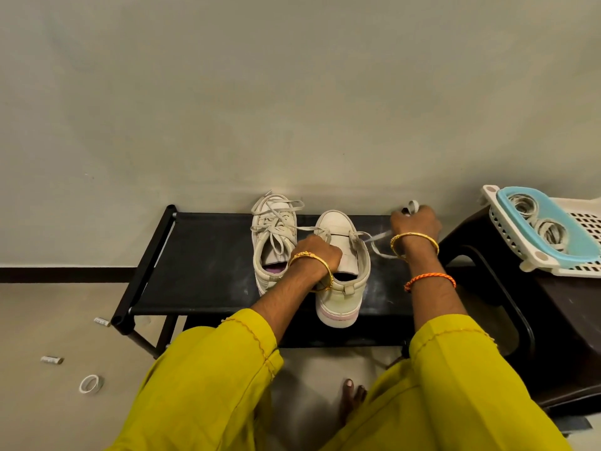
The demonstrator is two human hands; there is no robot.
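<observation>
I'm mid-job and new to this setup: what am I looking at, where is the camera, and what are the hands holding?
There is no machine here. One camera worn on a person's head looks down at their bare hands. On the black fabric-topped rack, the left hand grips the nearer white lace-up sneaker at its lacing. The right hand pulls that shoe's flat white shoelace out to the right. The other white sneaker stands beside it. At the right, a white plastic basket sits on a dark brown stool.

Head view, steeply down, close.
</observation>
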